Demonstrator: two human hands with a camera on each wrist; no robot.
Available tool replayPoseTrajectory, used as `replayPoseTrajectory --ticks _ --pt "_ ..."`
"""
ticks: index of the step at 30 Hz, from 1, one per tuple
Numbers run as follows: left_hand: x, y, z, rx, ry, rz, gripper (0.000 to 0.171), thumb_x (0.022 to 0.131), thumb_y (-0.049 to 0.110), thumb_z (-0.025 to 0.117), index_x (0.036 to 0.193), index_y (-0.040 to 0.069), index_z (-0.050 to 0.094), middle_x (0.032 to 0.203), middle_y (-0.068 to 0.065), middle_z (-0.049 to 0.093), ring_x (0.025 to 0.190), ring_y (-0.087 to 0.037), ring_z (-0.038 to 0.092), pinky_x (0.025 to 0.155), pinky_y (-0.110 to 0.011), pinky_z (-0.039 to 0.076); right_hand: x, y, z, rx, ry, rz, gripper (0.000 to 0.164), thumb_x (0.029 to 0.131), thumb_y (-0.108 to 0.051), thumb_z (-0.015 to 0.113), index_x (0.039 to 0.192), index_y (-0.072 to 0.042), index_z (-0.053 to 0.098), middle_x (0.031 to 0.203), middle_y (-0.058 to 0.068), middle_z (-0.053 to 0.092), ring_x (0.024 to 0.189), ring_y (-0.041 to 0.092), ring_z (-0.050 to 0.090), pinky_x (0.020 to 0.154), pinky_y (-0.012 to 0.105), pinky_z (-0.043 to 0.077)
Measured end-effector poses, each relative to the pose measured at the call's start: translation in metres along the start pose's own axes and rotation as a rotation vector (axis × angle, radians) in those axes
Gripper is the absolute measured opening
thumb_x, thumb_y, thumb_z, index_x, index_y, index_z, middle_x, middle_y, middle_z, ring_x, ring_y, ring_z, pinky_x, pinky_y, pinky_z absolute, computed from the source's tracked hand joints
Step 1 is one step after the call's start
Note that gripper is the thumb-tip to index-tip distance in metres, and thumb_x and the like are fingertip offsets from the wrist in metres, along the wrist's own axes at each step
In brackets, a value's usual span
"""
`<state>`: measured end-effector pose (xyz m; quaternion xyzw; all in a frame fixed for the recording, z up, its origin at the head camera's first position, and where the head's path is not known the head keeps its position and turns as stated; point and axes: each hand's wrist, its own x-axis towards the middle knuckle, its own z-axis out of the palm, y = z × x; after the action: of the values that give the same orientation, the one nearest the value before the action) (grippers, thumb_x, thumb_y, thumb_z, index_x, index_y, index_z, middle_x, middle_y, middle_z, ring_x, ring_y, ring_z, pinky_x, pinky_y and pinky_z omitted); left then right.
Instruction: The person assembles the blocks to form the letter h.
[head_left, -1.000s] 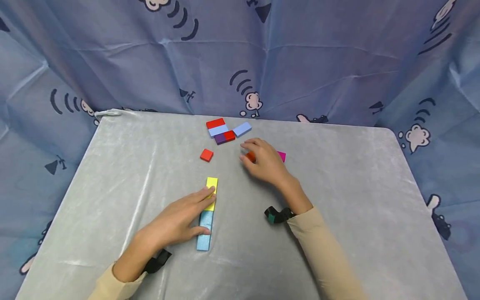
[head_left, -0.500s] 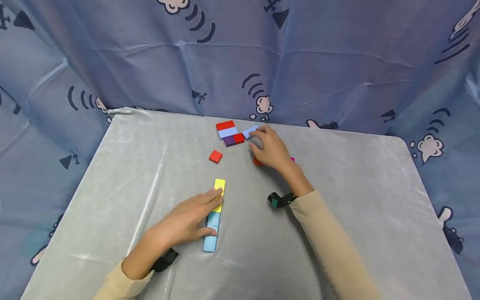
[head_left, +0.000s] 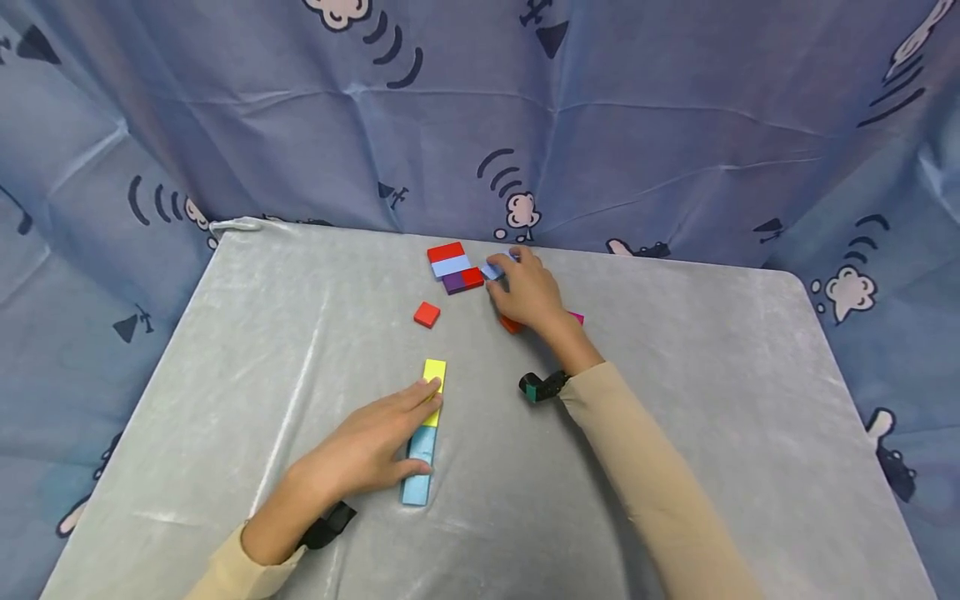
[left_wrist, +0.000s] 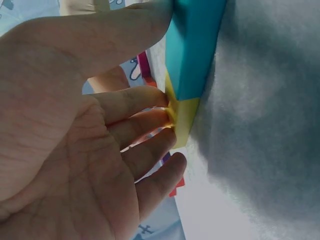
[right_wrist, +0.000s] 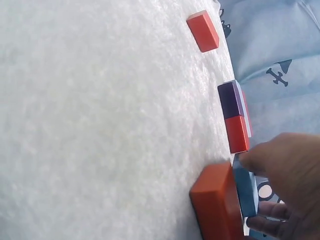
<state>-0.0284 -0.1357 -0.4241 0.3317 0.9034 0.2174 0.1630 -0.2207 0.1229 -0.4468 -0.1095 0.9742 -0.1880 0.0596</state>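
Observation:
My left hand lies over a straight row of flat blocks, its extended fingertips on the yellow block and its thumb on the light-blue part. In the left wrist view, the fingers touch the side of the yellow end. Near the back edge, my right hand pinches a periwinkle-blue block between thumb and fingers. An orange-red block lies right beside it, partly under the hand in the head view. A magenta block peeks out behind the right wrist.
Left of the right hand lies a cluster with a red block, a pale-blue block and a purple-and-red piece. A small red block sits alone nearer the middle. A patterned curtain borders the grey-covered table.
My right hand has moved from above the orange-red block back to the periwinkle-blue block, and its fingers have closed around it. The left hand stays on the row. The head view has shifted slightly.

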Motion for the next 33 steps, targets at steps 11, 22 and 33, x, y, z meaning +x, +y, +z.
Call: replayPoseTrajectory --ticks 11,22,33 --pt "-0.001 0.003 -0.003 0.025 -0.017 0.009 0.083 0.088 0.025 0.087 0.155 -0.004 0.048 0.169 -0.018 0.041 0.156 -0.035 0.043 0.124 -0.050 0.044 -0.008 0.000 0.002 0.036 0.073 0.002 0.033 0.100 -0.026 0.071 0.130 -0.014 0.072 0.143 0.023 0.059 0.130 0.041 0.058 0.114 0.056 0.048" --pt "-0.005 0.004 -0.003 -0.014 -0.024 -0.030 0.085 0.088 0.028 0.087 0.157 0.000 0.047 0.169 -0.018 0.042 0.157 -0.034 0.042 0.122 -0.051 0.045 -0.026 -0.008 0.010 0.099 0.167 -0.051 0.039 0.094 -0.030 0.077 0.128 -0.010 0.075 0.134 0.017 0.069 0.126 0.035 0.065 0.106 0.053 0.056" --pt "-0.004 0.004 -0.002 -0.016 -0.030 -0.036 0.084 0.089 0.028 0.087 0.157 0.000 0.047 0.169 -0.017 0.042 0.155 -0.036 0.044 0.123 -0.052 0.044 -0.043 -0.015 0.012 0.172 0.138 -0.123 0.040 0.093 -0.027 0.081 0.126 -0.004 0.077 0.133 0.017 0.072 0.127 0.033 0.068 0.110 0.049 0.057"
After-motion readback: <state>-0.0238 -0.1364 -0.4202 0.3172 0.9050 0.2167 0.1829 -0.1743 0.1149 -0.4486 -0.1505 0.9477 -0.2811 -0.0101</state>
